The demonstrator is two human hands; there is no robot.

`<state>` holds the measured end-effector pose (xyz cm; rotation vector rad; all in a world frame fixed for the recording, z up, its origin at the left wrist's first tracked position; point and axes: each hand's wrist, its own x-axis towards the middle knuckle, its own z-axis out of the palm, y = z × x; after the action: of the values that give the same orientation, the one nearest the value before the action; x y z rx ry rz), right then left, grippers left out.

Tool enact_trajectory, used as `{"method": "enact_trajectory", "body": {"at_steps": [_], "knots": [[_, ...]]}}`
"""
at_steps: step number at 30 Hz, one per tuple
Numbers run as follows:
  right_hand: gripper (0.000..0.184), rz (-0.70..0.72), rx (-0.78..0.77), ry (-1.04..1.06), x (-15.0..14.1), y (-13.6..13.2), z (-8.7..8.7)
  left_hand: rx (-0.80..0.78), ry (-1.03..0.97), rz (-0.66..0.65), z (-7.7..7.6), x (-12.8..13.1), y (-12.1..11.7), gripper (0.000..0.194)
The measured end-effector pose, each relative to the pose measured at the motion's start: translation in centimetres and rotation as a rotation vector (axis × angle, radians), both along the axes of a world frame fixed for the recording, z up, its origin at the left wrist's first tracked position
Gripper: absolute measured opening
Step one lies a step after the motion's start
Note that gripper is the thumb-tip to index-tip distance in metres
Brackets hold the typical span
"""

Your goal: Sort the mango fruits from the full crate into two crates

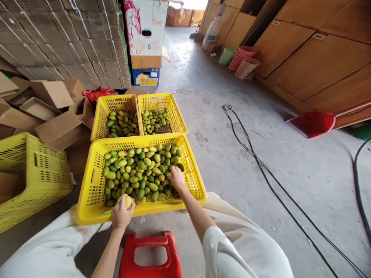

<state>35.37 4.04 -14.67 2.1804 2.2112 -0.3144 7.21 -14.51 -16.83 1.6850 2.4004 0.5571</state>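
A large yellow plastic crate [139, 213] full of small green and yellowish mangoes [142, 166] stands in front of my knees. At its near left rim, my left hand [121, 214] is closed around a pale yellow mango [128, 202]. Over the right side of the fruit, my right hand [176, 177] has its fingers curled at a dark green mango [180, 167]; the hand hides part of the grip. Beyond the large crate, two smaller yellow crates, one on the left [100, 116] and one on the right [177, 112], also hold mangoes.
A red plastic stool [124, 251] sits between my legs. At the left are another yellow crate [49, 166] and loose cardboard boxes [58, 123]. Black cables [257, 160] run along the floor on the right, near a red dustpan [314, 123]. Stacked flattened cardboard [63, 42] stands behind.
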Motion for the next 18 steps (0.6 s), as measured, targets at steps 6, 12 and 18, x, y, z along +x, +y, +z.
{"method": "enact_trajectory", "body": {"at_steps": [6, 12, 18], "knots": [[0.047, 0.140, -0.100, -0.080, 4.7, 8.8, -1.6, -0.031, 0.017, 0.032, 1.1, 1.6, -0.4, 0.025], [0.056, 0.221, -0.154, -0.102, 7.0, 11.2, -5.5, -0.057, 0.025, 0.016, 2.8, 2.2, -0.5, 0.028], [0.043, 0.264, -0.146, -0.127, 8.2, 11.0, -7.0, -0.070, 0.011, 0.012, 3.1, 2.2, -0.6, 0.029]]}}
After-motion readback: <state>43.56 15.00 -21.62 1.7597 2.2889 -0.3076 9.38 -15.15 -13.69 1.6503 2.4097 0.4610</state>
